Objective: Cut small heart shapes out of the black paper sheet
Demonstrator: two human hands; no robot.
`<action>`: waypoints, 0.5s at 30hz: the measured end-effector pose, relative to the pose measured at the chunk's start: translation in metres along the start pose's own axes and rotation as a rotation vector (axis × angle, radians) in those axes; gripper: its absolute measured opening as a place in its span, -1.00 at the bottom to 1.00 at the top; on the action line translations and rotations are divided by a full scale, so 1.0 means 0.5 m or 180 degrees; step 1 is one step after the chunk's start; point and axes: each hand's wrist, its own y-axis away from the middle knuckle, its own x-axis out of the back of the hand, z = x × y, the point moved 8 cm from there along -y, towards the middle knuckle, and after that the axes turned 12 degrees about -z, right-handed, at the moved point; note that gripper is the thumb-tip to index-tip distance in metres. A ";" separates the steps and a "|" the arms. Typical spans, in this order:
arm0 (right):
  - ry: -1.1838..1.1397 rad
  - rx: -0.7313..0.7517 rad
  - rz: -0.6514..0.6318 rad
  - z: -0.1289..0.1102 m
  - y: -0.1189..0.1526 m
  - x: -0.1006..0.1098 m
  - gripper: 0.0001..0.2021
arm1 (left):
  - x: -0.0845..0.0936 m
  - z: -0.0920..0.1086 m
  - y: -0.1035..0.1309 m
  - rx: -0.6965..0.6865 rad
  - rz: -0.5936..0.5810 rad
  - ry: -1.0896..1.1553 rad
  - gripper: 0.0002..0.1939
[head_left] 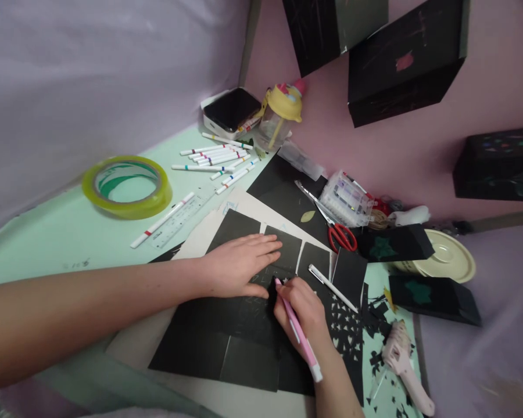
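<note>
My left hand point(244, 264) lies flat on the black paper point(200, 334), its fingers apart and pointing right. Just to the right, my right hand point(303, 307) is wrapped round a pink pen point(303, 339), whose tip end is down at the paper near my left thumb. Faint marks show on the black surface between the hands. A white pen point(331, 287) rests on the sheets beyond my right hand. Small star and triangle cut-outs point(346, 328) cover the black sheet at the right.
Yellow tape point(163, 200), white markers point(220, 155) and a ruler point(178, 220) lie at the left. Red-handled scissors point(342, 237), a yellow-lidded bottle point(279, 116) and a phone point(233, 108) are farther back. A glue gun point(405, 366) lies at right. Black boxes point(405, 64) hang on the wall.
</note>
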 end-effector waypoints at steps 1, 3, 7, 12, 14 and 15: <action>-0.0008 0.0008 -0.0083 0.001 0.001 -0.002 -0.81 | 0.000 0.000 0.000 -0.0004 0.0006 0.0002 -0.22; -0.0030 0.0011 -0.0201 0.001 0.002 -0.005 -0.80 | 0.000 0.000 0.000 -0.0011 0.0013 0.0008 -0.23; -0.0058 0.0015 -0.0279 0.001 0.006 -0.002 -0.80 | 0.000 -0.001 0.002 -0.0011 0.0030 0.0026 -0.24; -0.0001 -0.0047 -0.0307 0.001 0.009 -0.001 -0.80 | 0.002 0.000 0.002 -0.0011 -0.0021 0.0033 -0.24; 0.0090 -0.0046 -0.0334 -0.001 0.010 -0.003 -0.81 | 0.002 0.000 0.002 0.0000 -0.0028 0.0031 -0.24; 0.0144 -0.0026 -0.0346 -0.004 0.011 -0.003 -0.81 | 0.002 0.000 0.002 0.0002 -0.0030 0.0025 -0.24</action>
